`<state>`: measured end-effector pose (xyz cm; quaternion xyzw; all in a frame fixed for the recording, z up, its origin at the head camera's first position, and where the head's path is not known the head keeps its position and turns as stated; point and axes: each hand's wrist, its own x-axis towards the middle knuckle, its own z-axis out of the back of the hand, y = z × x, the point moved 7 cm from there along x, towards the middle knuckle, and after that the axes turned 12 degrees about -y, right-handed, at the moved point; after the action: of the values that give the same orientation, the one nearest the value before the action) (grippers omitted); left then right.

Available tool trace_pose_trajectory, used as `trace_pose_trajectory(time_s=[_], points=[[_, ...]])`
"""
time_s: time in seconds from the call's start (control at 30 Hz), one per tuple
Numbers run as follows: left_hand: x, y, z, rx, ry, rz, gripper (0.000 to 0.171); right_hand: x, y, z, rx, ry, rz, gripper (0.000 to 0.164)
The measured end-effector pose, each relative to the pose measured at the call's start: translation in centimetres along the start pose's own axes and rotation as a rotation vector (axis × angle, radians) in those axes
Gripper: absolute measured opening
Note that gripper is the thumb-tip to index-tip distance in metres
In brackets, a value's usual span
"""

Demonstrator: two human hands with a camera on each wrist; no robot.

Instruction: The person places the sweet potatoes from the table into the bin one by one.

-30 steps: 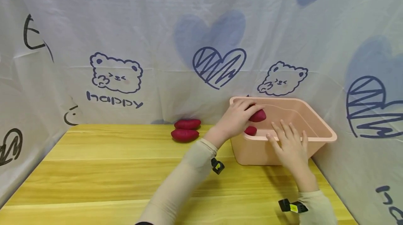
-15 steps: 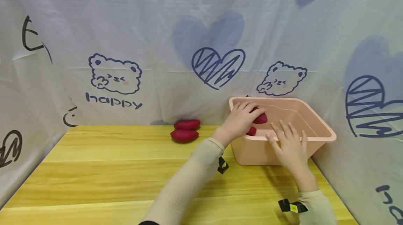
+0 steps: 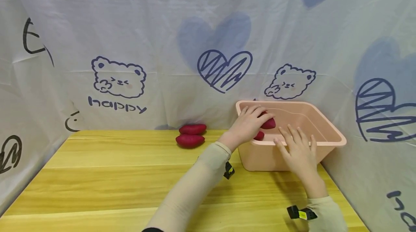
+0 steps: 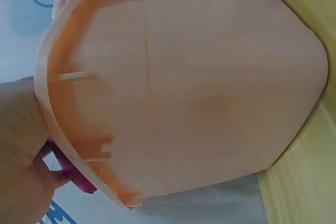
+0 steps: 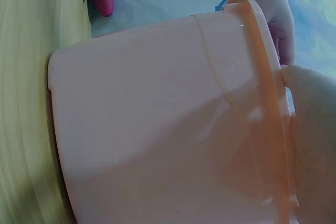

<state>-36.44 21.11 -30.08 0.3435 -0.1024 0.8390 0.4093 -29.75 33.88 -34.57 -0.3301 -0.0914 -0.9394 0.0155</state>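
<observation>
Left hand grips a dark-red tuber within the mouth of a pink bin.
Its fingers curl over the tuber near the bin's left end; a second tuber shows partly beside it, inside. The right hand, fingers extended and spread, rests on the near rim. Two more tubers lie side by side on the wooden table.
</observation>
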Motion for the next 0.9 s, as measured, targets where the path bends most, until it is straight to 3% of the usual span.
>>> trace_pose_trajectory(time_s=[0.23,0.57,0.9], points=[[-0.05,0.07,-0.04,0.004,0.016,0.016,0.051,-0.05,0.04,0.08,0.007,-0.014,0.004,0.055],[-0.05,0.19,0.14,-0.007,-0.035,0.023,0.047,0.0,0.03,0.04,0.005,-0.011,0.005,0.055],[-0.35,0.62,-0.01,0.017,-0.038,0.074,0.048,0.04,0.0,-0.01,0.002,-0.021,0.01,0.055]])
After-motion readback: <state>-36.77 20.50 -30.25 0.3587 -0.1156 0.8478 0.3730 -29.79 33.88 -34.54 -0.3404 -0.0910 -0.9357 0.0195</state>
